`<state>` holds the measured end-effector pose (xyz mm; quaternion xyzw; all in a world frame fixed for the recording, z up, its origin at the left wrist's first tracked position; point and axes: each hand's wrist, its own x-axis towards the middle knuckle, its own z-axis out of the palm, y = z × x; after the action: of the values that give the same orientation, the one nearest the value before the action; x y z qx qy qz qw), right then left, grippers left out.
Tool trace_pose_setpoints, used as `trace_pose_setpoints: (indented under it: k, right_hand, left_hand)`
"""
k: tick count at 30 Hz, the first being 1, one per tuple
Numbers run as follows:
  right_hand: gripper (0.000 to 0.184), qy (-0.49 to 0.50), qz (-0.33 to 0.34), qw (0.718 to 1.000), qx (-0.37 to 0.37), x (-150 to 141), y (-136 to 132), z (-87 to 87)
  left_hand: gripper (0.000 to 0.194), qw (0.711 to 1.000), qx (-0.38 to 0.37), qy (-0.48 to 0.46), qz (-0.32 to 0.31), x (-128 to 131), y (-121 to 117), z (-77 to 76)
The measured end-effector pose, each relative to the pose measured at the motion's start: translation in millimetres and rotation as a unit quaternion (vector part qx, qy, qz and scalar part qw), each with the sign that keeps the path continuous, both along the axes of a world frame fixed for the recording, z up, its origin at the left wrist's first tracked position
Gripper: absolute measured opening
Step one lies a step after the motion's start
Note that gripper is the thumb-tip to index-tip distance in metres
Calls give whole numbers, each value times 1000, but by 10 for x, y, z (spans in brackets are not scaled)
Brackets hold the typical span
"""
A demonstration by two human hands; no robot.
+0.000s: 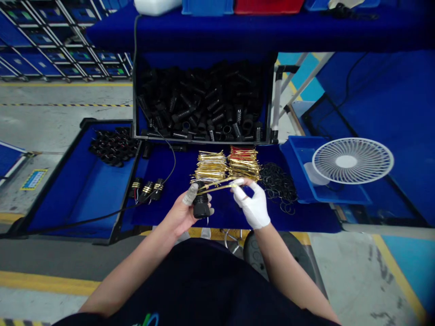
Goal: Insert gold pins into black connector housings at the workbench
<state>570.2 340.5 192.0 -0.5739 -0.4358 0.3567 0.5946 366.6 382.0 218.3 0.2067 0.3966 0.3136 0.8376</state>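
Your left hand [181, 213] is curled closed around a black plastic connector housing [201, 209], its grey-capped thumb raised beside the housing's top. Your gloved right hand [251, 206] is almost shut, pinching a few gold-coloured wires [217, 185] that run across to the housing. Just ahead of your hands lie two stacked wire bundles [210, 166], with black rubber rings [277, 183] ahead and right of your right hand
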Motion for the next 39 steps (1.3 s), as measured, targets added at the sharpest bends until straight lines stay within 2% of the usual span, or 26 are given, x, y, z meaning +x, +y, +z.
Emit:
trace_pose_setpoints:
  k: [2,4,5,7,9,12,15,17,20,23,26,29,32,36,37,39]
  right_hand:
    - [18,-74,94,991,66,-20,-10,75]
    - [13,-108,183,969,127,-70,-18,143]
    - [9,-113,207,961,146,-96,-22,164]
    - [5,-112,206,958,166,-142,-35,170]
    - [5,-106,182,963,170,-175,-55,134]
    - [10,-77,115,980,145,-203,-85,54]
    - [13,-89,60,990,87,-210,-117,11]
    - [11,-153,68,984,63,-202,-144,22]
    - [10,-246,138,959,37,-162,-166,69]
    - [6,-226,139,964,-10,-90,-129,71]
    - [12,-188,98,974,-80,-49,-74,-8]
    - [12,-180,90,973,-109,-75,-79,-104]
    - [13,-159,103,978,-84,-88,-137,-172]
    - [16,-210,226,951,27,-16,-183,-289]
    - [17,-207,233,949,36,6,-179,-322]
    - [27,-138,172,975,21,35,-154,-362]
  left_hand:
    - [51,1000,-10,-3,-20,26,-44,-82]
    - [48,996,-37,-18,-84,56,-94,-163]
    - [49,990,-61,-28,-124,67,-116,-197]
    - [52,979,-102,-48,-168,78,-153,-248]
    - [48,985,-97,-63,-131,85,-184,-272]
    - [43,995,-38,-71,-53,113,-221,-262]
    - [49,997,-4,-61,-48,158,-221,-213]
    - [51,997,-1,-49,-51,179,-192,-179]
    - [56,998,15,-4,-65,183,-134,-152]
    - [59,997,49,16,-61,177,-111,-172]
    - [42,998,52,12,-39,193,-135,-236]
    - [38,993,85,60,-60,224,-159,-303]
    - [42,985,117,84,-99,232,-137,-356]
    - [44,990,77,78,-89,183,-27,-504]
    - [46,991,67,86,-82,162,8,-566]
    - [52,990,59,113,-66,119,76,-708]
